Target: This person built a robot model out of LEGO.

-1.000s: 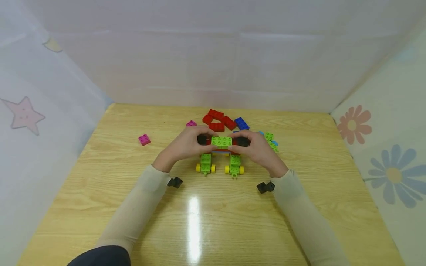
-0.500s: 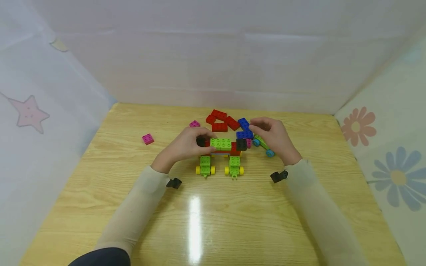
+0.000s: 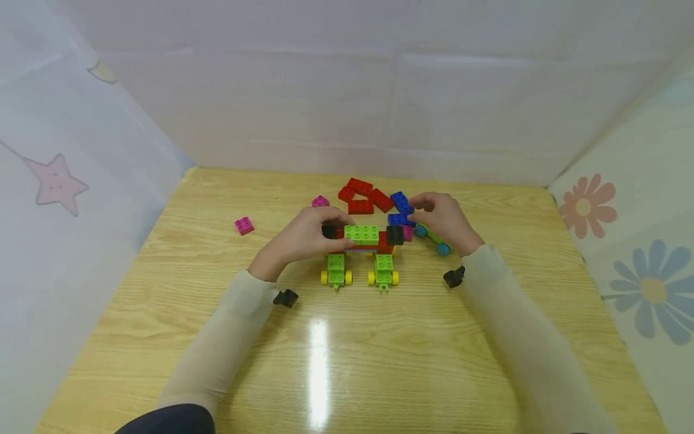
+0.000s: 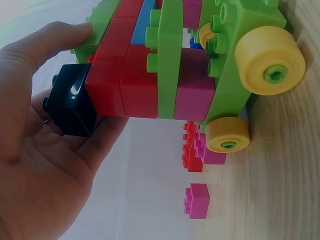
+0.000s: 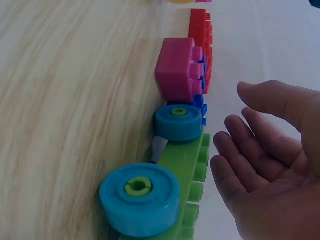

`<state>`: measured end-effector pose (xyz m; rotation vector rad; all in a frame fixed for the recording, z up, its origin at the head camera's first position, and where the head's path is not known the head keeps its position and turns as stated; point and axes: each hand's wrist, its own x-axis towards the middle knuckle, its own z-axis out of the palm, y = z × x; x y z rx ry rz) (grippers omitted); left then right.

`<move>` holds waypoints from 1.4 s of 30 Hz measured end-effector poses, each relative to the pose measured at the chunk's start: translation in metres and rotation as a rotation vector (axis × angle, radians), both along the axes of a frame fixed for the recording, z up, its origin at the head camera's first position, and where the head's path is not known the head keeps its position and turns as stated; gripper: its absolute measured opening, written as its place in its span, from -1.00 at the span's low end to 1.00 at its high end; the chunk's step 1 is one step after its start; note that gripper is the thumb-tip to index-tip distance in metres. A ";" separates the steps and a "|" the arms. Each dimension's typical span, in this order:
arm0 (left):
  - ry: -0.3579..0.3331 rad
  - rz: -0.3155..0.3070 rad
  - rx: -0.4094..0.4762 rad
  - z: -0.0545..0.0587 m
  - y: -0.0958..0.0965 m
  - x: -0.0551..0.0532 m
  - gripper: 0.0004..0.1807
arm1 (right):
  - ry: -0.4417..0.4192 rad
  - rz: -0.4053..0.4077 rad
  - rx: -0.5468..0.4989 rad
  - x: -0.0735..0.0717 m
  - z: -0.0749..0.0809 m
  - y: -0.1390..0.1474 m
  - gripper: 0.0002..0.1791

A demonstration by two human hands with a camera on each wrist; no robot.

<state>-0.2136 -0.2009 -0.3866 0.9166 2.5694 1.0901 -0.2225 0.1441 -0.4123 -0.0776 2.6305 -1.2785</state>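
My left hand (image 3: 317,235) grips the left end of a toy-brick vehicle, its thumb and fingers around the lime-green top brick (image 3: 361,234) and the black brick (image 4: 72,100). Red bricks (image 4: 110,65) form its body, above two green bases with yellow wheels (image 4: 270,60). A second black brick (image 3: 395,235) sits at its right end. My right hand (image 3: 441,220) hovers with nothing between its loosely bent fingers, close over the blue bricks (image 3: 400,218) and a green base with blue wheels (image 5: 175,172). A pink brick (image 5: 176,70) lies beyond that base in the right wrist view.
Several red bricks (image 3: 360,207) lie behind the vehicle. One pink brick (image 3: 320,201) is at their left, and another pink brick (image 3: 244,226) lies farther left on the wooden table (image 3: 412,349). A pale sheet (image 3: 347,108) stands along the back edge.
My right hand has let go of the vehicle's right end and moved right, over the blue bricks and the blue-wheeled base. My left hand keeps its grip.
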 end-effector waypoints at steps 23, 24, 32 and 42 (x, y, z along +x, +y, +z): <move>-0.010 -0.010 0.010 0.000 -0.001 0.001 -0.58 | -0.013 0.105 0.120 -0.013 -0.015 0.003 -0.53; -0.011 -0.010 0.012 0.000 -0.001 0.001 -0.58 | -0.013 0.104 0.123 -0.013 -0.015 0.002 -0.52; -0.007 -0.014 0.010 -0.001 -0.001 0.000 -0.60 | 0.005 0.123 0.161 -0.014 -0.020 0.004 -0.52; -0.005 -0.010 0.009 0.001 -0.001 0.001 -0.60 | 0.010 0.136 0.197 -0.018 -0.023 0.005 -0.49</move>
